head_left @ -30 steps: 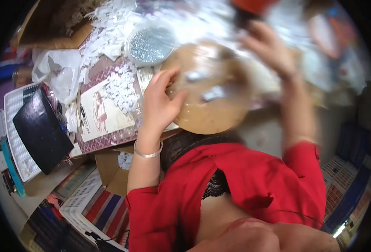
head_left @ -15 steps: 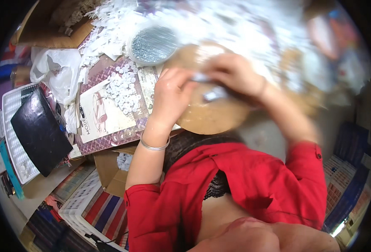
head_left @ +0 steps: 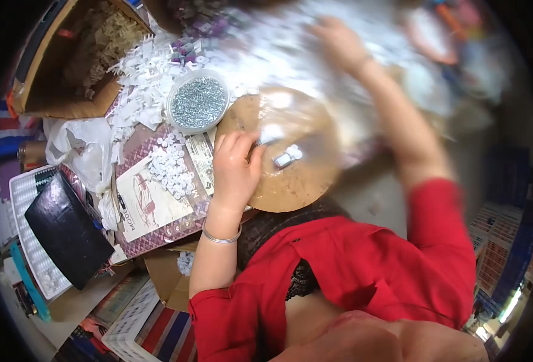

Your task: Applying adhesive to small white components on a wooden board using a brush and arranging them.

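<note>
My left hand (head_left: 236, 161) rests on the left part of a round brown board (head_left: 290, 196). Its fingers are curled toward the thumb, around something too small to make out. Beside it on the board lie a small silvery metal piece (head_left: 283, 160) and a few small white round pieces (head_left: 294, 151). Smeared by motion, my right hand (head_left: 340, 47) reaches over the heap of white plastic pieces (head_left: 278, 51) at the far side; whether it holds anything is hidden. A round clear tub (head_left: 198, 101) full of small shiny metal parts, probably screws, stands just beyond my left hand.
Small white round parts (head_left: 170, 168) are piled on the patterned table cover at left. Farther left are a crumpled white plastic bag (head_left: 82, 148), a cardboard box (head_left: 100, 99) of pale pieces, and a white tray (head_left: 28, 205) under a black sheet (head_left: 67, 226).
My right hand has left the board and moved far forward over the white heap. My left hand stays at the board's left part. The whole view has shifted slightly.
</note>
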The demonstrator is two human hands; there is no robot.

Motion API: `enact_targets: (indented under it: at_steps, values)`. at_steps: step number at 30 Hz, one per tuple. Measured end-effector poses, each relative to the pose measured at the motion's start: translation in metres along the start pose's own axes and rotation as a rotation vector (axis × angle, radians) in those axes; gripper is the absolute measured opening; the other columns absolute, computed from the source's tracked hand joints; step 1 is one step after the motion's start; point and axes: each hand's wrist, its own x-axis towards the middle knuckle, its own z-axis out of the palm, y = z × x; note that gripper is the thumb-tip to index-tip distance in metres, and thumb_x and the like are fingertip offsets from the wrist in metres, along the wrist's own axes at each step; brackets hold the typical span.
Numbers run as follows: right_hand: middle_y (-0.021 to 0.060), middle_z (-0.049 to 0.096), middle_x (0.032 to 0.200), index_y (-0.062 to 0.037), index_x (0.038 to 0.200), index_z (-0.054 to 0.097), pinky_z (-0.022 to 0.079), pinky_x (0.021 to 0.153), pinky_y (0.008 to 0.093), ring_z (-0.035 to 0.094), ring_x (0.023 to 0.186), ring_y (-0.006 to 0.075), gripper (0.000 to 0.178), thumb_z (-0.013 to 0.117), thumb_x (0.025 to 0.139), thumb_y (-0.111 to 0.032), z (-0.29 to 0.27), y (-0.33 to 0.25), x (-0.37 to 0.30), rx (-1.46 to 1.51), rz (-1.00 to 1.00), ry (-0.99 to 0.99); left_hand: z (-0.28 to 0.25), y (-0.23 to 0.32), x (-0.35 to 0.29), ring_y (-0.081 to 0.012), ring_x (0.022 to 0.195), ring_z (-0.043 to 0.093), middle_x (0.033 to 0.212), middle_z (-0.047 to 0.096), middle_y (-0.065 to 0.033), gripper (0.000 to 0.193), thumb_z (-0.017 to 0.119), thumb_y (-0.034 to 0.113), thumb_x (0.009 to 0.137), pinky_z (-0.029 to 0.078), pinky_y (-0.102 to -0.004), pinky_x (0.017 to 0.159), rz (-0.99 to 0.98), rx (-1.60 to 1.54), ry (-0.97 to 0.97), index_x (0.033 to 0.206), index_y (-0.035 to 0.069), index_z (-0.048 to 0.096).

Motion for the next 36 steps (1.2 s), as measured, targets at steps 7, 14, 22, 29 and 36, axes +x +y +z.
enact_targets:
  at_steps: [7, 14, 22, 29, 36]
  values:
    - [0.0079, 0.066, 0.106, -0.0048, 0.111, 0.063, 0.056, 0.083, 0.0319, 0.067, 0.094, 0.0195, 0.027, 0.07, 0.085, -0.004, -0.054, -0.053, -0.011, 0.751, 0.361, -0.1, -0.023, -0.005, -0.01, -0.0219, 0.095, 0.064, 0.107, 0.064, -0.0126, 0.027, 0.07, -0.003, 0.08, 0.051, -0.0296, 0.086, -0.165, -0.126, 0.032, 0.106, 0.0, 0.069]
    - [0.0051, 0.065, 0.104, -0.0111, 0.104, 0.069, 0.046, 0.088, 0.0368, 0.06, 0.1, 0.0252, 0.032, 0.082, 0.076, -0.019, -0.079, -0.125, -0.076, 1.223, -0.076, -0.227, -0.039, -0.004, -0.018, -0.017, 0.098, 0.06, 0.113, 0.061, -0.0083, 0.042, 0.077, 0.004, 0.075, 0.048, -0.0295, 0.089, -0.238, -0.414, -0.165, 0.116, 0.0, 0.064]
    - [0.006, 0.065, 0.099, -0.0131, 0.102, 0.07, 0.045, 0.089, 0.0401, 0.058, 0.097, 0.0288, 0.03, 0.081, 0.075, -0.021, -0.069, -0.114, -0.089, 1.015, -0.043, -0.269, 0.002, 0.018, -0.02, -0.0293, 0.085, 0.063, 0.087, 0.068, -0.0107, 0.022, 0.079, 0.008, 0.074, 0.051, -0.0381, 0.074, 0.024, -0.131, -0.107, 0.095, 0.003, 0.074]
    - [0.0096, 0.064, 0.094, -0.0105, 0.094, 0.072, 0.048, 0.085, 0.0402, 0.058, 0.097, 0.0318, 0.021, 0.079, 0.076, -0.019, -0.076, -0.113, -0.078, 0.92, 0.0, -0.438, 0.006, 0.024, -0.019, -0.0299, 0.083, 0.062, 0.088, 0.067, -0.011, 0.021, 0.078, 0.006, 0.074, 0.051, -0.0388, 0.074, 0.085, -0.029, -0.133, 0.095, 0.001, 0.073]
    - [0.0104, 0.064, 0.083, -0.008, 0.085, 0.072, 0.052, 0.075, 0.0398, 0.064, 0.08, 0.0309, 0.014, 0.072, 0.081, -0.021, -0.084, -0.121, -0.016, 1.007, 0.036, -0.366, -0.033, 0.011, 0.014, -0.0318, 0.085, 0.063, 0.09, 0.065, -0.0145, 0.013, 0.07, 0.005, 0.082, 0.05, -0.0396, 0.077, -0.043, 0.018, 0.022, 0.095, 0.002, 0.071]
